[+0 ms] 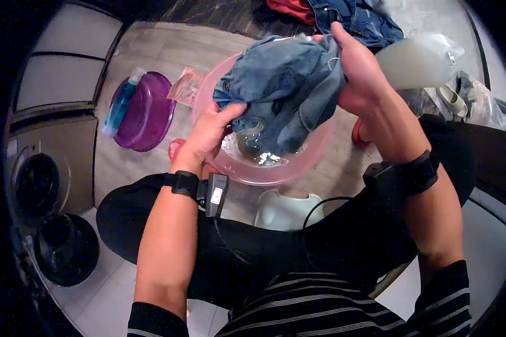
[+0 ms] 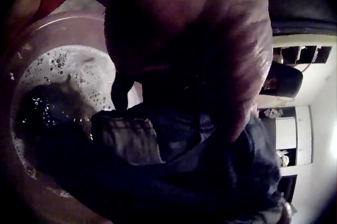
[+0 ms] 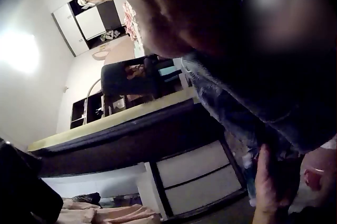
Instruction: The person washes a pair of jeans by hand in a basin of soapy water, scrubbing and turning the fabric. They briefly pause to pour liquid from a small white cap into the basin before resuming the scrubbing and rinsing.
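Note:
Wet blue jeans [image 1: 287, 73] are held up over a pink basin [image 1: 244, 175]. My left hand [image 1: 209, 133] grips them at the near left, thumb on top of the cloth near a metal button. At the far right side, my right hand [image 1: 361, 70] holds the bunched cloth, its thumb pointing up and most of its fingers hidden behind the denim. The lower part of the jeans hangs down to foamy water [image 2: 79, 68] in the basin. In the right wrist view, the left thumb [image 3: 265, 174] presses on the cloth's edge.
A purple basin [image 1: 152, 121] with a bottle of blue liquid [image 1: 120, 106] stands at the left. Beside it lies a printed packet [image 1: 186, 85]. More denim [image 1: 354, 22] and a cloudy plastic container [image 1: 413, 62] sit at the far right. A white stool [image 1: 284, 209] is near my knees.

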Demonstrator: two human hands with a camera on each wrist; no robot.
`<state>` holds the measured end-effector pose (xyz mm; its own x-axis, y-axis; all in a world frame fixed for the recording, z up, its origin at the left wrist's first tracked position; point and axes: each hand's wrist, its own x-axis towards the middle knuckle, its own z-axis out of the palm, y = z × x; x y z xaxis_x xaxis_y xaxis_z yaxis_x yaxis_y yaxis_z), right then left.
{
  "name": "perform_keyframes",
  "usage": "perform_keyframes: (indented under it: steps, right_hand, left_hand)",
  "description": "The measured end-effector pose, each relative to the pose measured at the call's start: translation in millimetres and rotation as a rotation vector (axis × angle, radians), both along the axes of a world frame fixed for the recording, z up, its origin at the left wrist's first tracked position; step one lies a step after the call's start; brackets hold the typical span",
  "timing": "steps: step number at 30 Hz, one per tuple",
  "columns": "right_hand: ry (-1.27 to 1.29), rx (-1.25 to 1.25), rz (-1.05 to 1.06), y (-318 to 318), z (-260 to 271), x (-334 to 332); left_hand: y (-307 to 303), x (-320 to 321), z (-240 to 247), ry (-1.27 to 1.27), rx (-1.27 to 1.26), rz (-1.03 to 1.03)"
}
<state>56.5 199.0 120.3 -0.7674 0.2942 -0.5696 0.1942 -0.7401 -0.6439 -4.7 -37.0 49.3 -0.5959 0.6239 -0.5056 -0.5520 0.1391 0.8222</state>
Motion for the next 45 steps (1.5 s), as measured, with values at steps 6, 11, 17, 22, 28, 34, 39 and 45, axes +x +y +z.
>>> perform_keyframes:
  steps: [6, 11, 17, 22, 28, 34, 39, 45]
  right_hand:
    - [-0.066, 0.121, 0.011, -2.0, 3.5, 9.1]
    - [-0.114, 0.110, 0.075, -12.1, 8.4, 10.9]
    - [-0.031, 0.105, 0.202, -4.6, 1.5, 5.2]
    - [-0.026, 0.000, 0.286, 31.2, -22.6, 24.6]
    - [-0.046, 0.104, 0.322, 8.1, 12.5, 18.3]
    - [0.152, 0.093, 0.463, 4.4, -1.7, 22.0]
    - [0.154, 0.095, 0.604, -18.4, 2.7, 23.9]
    - [0.087, 0.082, 0.732, -29.0, 1.6, 22.2]
  left_hand:
    - [4.6, 1.7, 28.8, -0.042, 0.092, 0.068]
    - [-12.7, -9.5, 36.8, -0.264, 0.222, 0.142]
    - [-27.7, -18.9, 48.0, -0.362, 0.296, 0.225]
    - [-7.8, 6.3, 46.5, -0.339, 0.267, 0.241]
    - [-30.5, -11.3, 68.1, -0.052, 0.229, 0.296]
    - [-42.7, -12.4, 38.4, 0.363, -0.479, -0.319]
    - [-39.6, -0.6, 10.9, 0.713, -0.709, -0.495]
    - [-12.3, 14.0, 29.0, 0.663, -0.182, -0.373]
